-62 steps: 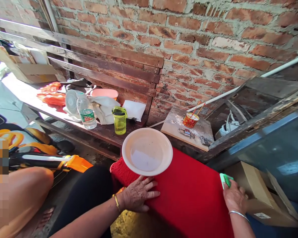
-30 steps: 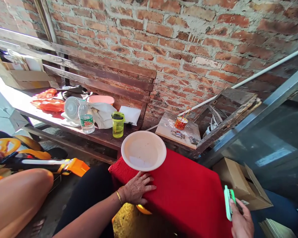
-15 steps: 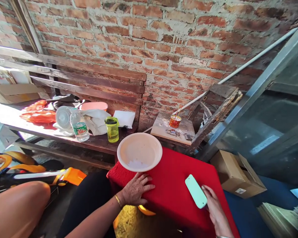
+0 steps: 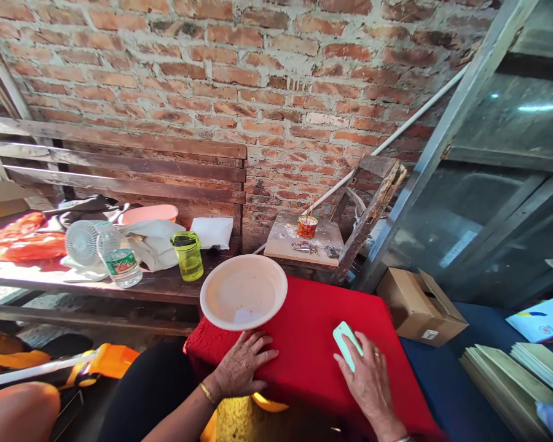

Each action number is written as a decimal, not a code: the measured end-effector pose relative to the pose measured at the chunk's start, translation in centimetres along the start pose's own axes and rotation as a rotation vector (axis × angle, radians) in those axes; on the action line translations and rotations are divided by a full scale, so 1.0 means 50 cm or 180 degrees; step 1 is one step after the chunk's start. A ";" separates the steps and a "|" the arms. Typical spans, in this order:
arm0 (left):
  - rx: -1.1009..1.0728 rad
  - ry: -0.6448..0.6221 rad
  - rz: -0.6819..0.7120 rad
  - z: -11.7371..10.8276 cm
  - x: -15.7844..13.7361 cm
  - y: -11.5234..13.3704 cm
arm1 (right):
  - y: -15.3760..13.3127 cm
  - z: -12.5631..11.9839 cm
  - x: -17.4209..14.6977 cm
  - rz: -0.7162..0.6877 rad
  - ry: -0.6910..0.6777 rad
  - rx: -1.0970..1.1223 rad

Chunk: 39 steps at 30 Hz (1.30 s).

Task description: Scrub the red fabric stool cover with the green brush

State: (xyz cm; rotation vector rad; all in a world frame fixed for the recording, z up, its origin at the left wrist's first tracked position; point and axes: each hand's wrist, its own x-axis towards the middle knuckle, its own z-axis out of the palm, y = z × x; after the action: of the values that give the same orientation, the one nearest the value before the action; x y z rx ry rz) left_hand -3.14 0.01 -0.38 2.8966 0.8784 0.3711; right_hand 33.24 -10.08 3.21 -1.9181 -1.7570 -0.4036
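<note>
On the red cloth [image 4: 313, 319] lies a flat mint-green oblong [image 4: 345, 344] with rounded corners; its kind is unclear. My right hand [image 4: 368, 374] is over it, fingers spread and resting on its top, hiding its near end. A ring shows on that hand. Flat near the cloth's left front edge rests my left hand [image 4: 242, 365], fingers apart and holding nothing, a gold bracelet at the wrist. Just beyond its fingertips stands a wide white basin [image 4: 244, 291], partly over the table's back left corner.
A wooden bench [image 4: 161, 285] at left carries a water bottle [image 4: 120, 258], a green drinking bottle [image 4: 187, 256] and a small fan [image 4: 82, 242]. Behind the table, a small board [image 4: 276, 242] holds a red cup [image 4: 307, 227] and padlocks [image 4: 304, 247]. A cardboard box [image 4: 415, 313] stands at right.
My right hand has moved from the right side of the mint-green oblong onto its top. My left hand stays put on the cloth. The view has shifted to the right.
</note>
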 end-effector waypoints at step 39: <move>-0.0049 0.0113 0.0115 0.013 0.008 -0.011 | 0.262 0.022 -0.008 0.2480 -0.0143 -0.0149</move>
State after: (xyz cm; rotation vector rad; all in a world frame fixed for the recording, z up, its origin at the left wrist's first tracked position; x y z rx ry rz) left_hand -2.95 0.66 -1.02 2.9038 0.8252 0.4318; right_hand 45.99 -10.29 -0.06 -2.4562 -0.8986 -0.1105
